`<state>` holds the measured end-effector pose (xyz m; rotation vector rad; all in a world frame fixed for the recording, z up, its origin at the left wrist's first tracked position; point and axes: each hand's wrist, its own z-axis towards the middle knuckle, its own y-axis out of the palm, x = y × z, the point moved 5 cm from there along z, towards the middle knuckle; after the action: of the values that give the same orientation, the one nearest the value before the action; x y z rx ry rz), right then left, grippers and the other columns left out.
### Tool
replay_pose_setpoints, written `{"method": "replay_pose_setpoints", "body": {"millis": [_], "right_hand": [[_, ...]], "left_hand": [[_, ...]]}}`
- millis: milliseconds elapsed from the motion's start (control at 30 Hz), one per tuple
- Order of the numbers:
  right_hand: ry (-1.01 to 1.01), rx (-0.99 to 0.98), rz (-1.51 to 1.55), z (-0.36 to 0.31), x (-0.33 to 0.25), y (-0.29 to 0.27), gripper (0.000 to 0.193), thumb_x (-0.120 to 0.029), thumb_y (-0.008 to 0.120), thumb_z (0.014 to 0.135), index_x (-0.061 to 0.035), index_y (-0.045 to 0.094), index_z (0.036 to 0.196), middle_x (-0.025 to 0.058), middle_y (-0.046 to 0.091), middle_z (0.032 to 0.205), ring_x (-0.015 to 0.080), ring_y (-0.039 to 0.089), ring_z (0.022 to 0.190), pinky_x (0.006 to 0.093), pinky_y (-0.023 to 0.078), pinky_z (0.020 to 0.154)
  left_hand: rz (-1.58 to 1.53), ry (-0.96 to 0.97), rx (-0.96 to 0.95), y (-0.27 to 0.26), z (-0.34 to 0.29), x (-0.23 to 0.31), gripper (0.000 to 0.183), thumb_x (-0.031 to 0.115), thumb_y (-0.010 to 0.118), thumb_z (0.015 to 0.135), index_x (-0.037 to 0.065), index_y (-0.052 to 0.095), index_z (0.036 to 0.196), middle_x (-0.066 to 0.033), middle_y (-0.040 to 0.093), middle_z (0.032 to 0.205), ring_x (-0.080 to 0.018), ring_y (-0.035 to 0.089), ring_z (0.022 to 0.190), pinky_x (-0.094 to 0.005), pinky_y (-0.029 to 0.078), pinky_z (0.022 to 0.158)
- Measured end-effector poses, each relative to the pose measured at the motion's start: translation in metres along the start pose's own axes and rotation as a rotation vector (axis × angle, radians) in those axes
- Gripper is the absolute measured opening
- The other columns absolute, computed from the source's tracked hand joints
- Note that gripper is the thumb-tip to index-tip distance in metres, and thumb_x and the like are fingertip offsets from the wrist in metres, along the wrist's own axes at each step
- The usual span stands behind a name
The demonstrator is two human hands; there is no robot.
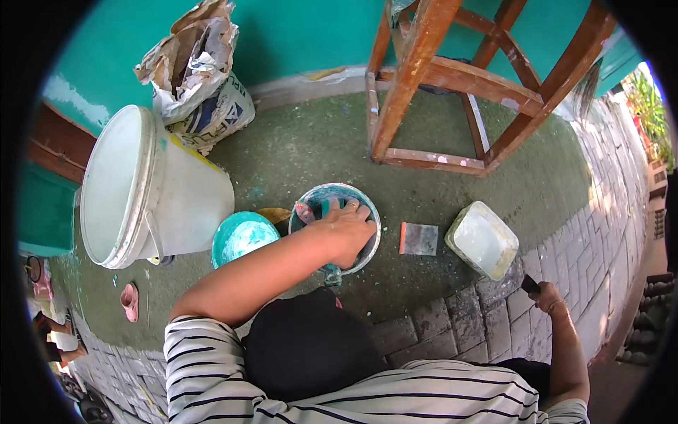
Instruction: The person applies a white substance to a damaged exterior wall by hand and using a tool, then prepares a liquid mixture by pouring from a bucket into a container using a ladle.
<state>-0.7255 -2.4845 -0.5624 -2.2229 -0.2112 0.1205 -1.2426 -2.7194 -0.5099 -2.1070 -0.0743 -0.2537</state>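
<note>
My left hand (344,232) reaches down into a round paint-smeared bucket (375,249), its fingers bent and their tips hidden. Something teal shows beside the fingers, and a pinkish item (304,212) leans at the bucket's inner left side. Out to the right, my right hand (549,297) is closed around a dark, flat-ended tool (530,284), held over the paving. Between the bucket and that hand lie a flat grey square spreader (419,239) with an orange edge and a whitish rectangular tub (460,247). Left of the bucket sits a teal bowl (224,233) with pale, wet-looking contents.
A large white bucket (191,201) stands at the left, in front of a torn paper sack (212,113). A paint-spotted wooden frame (431,159) stands near the green wall (304,35). One pink clog (129,302) lies on the ground. Part of another person (60,346) shows at far left.
</note>
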Motion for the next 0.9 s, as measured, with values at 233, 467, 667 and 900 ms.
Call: {"method": "replay_pose_setpoints", "body": {"millis": [233,467,667,900], "right_hand": [[-0.025,0.035,-0.023,-0.008,-0.027,-0.007,0.030,-0.023,0.069,0.075,0.0024,0.063,0.088,0.0197,0.064,0.073,0.0325,0.065,0.070,0.0409,0.049,0.066],[-0.011,0.018,0.096,-0.017,-0.038,-0.012,0.025,-0.020,0.068,0.077,0.0030,0.062,0.087,0.0149,0.062,0.065,0.0250,0.063,0.058,0.0386,0.048,0.059],[-0.065,0.019,0.037,-0.017,-0.047,-0.026,0.029,-0.023,0.068,0.075,0.0037,0.062,0.086,0.0220,0.063,0.073,0.0350,0.064,0.073,0.0417,0.048,0.067],[-0.211,0.046,0.025,-0.074,-0.126,-0.090,0.023,-0.019,0.064,0.075,0.0016,0.060,0.085,0.0214,0.060,0.072,0.0354,0.061,0.072,0.0406,0.046,0.066]], "left_hand": [[-0.022,-0.215,-0.182,0.005,-0.003,0.007,0.061,0.019,0.076,0.066,0.007,0.051,0.120,-0.0190,0.043,0.124,-0.0415,0.046,0.115,-0.0607,0.038,0.092],[-0.164,-0.118,0.058,0.017,-0.001,-0.001,0.030,0.009,0.065,0.074,0.005,0.060,0.103,-0.0185,0.052,0.107,-0.0386,0.055,0.101,-0.0441,0.048,0.083],[-0.299,-0.073,0.132,-0.016,-0.023,-0.021,0.037,0.008,0.065,0.066,0.004,0.060,0.103,-0.0169,0.057,0.100,-0.0348,0.056,0.099,-0.0431,0.046,0.085],[-0.467,-0.027,0.240,-0.077,-0.071,-0.042,0.047,0.010,0.067,0.058,0.003,0.062,0.104,-0.0186,0.061,0.101,-0.0372,0.056,0.099,-0.0414,0.045,0.086]]}}
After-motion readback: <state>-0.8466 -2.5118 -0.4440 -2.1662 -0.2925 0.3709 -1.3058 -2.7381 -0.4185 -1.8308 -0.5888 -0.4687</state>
